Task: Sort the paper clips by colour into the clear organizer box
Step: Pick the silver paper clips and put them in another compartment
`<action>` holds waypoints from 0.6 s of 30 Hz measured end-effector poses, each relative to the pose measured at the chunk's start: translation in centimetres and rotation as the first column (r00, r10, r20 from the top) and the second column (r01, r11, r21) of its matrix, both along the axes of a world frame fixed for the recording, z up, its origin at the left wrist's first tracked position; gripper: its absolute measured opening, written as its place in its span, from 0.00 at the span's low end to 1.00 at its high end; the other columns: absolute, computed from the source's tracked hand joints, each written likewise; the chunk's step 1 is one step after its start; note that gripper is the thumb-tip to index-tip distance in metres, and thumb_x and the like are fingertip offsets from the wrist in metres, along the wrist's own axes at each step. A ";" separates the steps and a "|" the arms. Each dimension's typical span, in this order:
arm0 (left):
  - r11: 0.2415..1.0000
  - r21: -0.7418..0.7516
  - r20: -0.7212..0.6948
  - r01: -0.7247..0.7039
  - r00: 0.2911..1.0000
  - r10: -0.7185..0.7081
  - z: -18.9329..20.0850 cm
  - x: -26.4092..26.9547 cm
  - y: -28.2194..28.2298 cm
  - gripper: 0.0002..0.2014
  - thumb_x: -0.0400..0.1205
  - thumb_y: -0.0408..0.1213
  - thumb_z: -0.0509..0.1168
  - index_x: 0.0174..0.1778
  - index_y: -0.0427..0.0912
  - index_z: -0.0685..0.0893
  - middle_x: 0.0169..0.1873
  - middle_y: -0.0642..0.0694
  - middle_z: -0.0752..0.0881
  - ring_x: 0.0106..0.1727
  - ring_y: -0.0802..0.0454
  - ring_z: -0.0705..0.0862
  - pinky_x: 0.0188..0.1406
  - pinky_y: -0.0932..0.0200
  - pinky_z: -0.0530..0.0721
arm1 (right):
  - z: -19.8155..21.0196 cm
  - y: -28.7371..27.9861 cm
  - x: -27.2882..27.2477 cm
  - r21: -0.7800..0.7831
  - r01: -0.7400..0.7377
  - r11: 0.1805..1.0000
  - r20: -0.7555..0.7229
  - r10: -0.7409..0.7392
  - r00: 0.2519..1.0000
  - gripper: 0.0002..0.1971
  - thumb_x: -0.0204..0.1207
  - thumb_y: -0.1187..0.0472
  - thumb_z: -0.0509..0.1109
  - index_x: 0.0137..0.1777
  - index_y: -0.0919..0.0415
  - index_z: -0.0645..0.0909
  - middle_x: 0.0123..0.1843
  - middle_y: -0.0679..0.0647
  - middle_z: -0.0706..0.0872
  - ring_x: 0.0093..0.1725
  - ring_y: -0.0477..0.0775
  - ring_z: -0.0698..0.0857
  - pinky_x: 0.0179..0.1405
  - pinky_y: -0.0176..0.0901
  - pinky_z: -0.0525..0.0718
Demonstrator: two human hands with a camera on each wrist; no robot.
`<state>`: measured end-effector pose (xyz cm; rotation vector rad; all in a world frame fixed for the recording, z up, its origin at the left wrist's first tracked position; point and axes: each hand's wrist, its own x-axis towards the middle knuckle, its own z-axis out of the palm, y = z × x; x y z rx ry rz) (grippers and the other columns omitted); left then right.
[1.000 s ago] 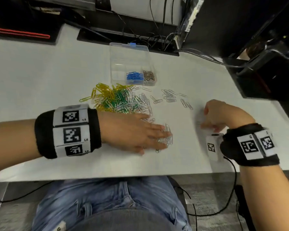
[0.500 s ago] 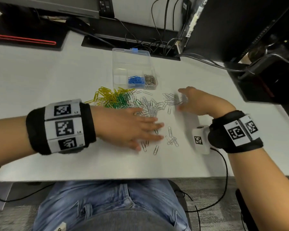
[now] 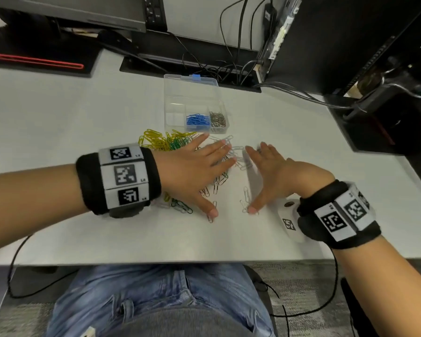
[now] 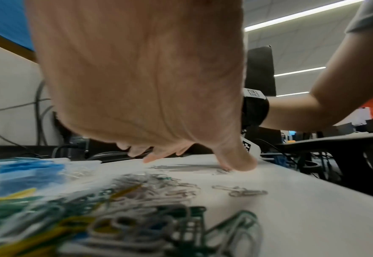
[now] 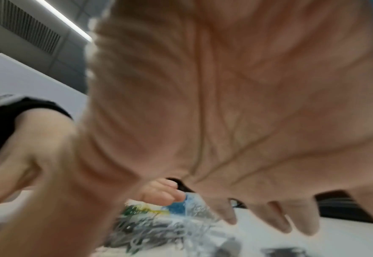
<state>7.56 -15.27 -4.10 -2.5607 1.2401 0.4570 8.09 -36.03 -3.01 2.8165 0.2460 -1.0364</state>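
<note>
table [image 3: 58, 117] holds everything | box [image 3: 178, 98] sits at its far middle, blue clips [image 3: 197, 120] and silver clips [image 3: 218, 120] inside | my left hand [image 3: 195, 171] lies flat, fingers spread on the loose clips [image 3: 238, 161] near the box | my right hand [image 3: 270, 171] flat beside it, fingers straight, holding nothing

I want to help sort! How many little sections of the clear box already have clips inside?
2. In the clear organizer box, blue clips fill the near middle section; dark metallic clips fill the near right one.
</note>
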 end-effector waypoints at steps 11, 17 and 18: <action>0.963 -0.264 0.104 -0.064 0.990 0.095 0.6 2.8 1.3 0.36 0.75 0.64 0.64 0.74 0.48 0.67 0.78 0.43 0.60 0.82 0.45 0.49 0.80 0.39 0.33 | 1.3 2.0 0.9 0.341 -0.075 0.937 0.275 -0.023 0.961 0.25 0.66 0.58 0.80 0.62 0.54 0.79 0.56 0.54 0.79 0.59 0.56 0.76 0.56 0.48 0.79; 0.940 -0.342 -0.057 0.007 0.998 -0.029 0.1 2.6 2.0 0.20 0.77 0.50 0.69 0.66 0.61 0.75 0.67 0.54 0.68 0.73 0.52 0.60 0.75 0.44 0.51 | 0.7 3.6 -0.9 0.446 -0.157 0.881 0.226 0.058 0.972 0.11 0.70 0.69 0.72 0.51 0.56 0.85 0.43 0.52 0.84 0.42 0.51 0.79 0.44 0.45 0.79; 0.946 -0.322 -0.038 0.029 0.998 -0.043 -0.1 2.5 2.0 0.20 0.78 0.50 0.68 0.66 0.62 0.75 0.67 0.54 0.68 0.73 0.53 0.60 0.74 0.44 0.51 | 0.7 3.6 -1.0 0.438 -0.161 0.884 0.216 0.070 0.974 0.13 0.70 0.70 0.71 0.52 0.56 0.84 0.43 0.52 0.83 0.42 0.51 0.79 0.43 0.44 0.78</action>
